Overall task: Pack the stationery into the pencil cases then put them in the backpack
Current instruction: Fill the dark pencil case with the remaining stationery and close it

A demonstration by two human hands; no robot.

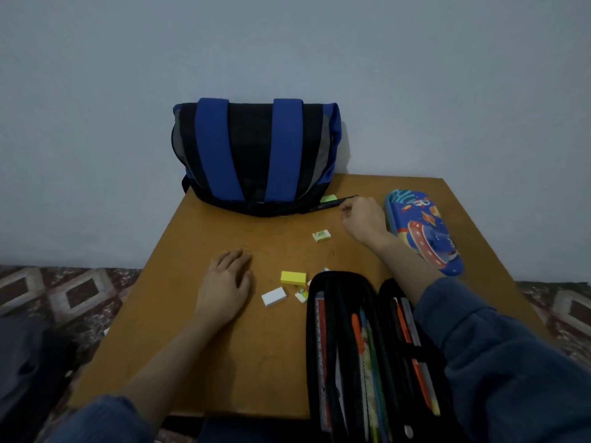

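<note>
A blue and black backpack (256, 155) stands at the table's far edge against the wall. A black pencil case (345, 346) lies open at the front right, with several pens and pencils inside. A blue space-print pencil case (422, 231) lies shut at the right. My right hand (363, 220) reaches past the open case, its fingers curled on a black pen (329, 204) lying by the backpack's base. My left hand (224, 282) rests flat on the table. Loose between them are a yellow eraser (293, 278), a white eraser (273, 296) and a small white-green eraser (321, 235).
A green sticky pad (328, 198) lies by the backpack next to the pen. A small colourful eraser (301, 295) sits against the open case's left edge. The brown table (224, 362) stands over a patterned floor (80, 292). A plain wall rises behind.
</note>
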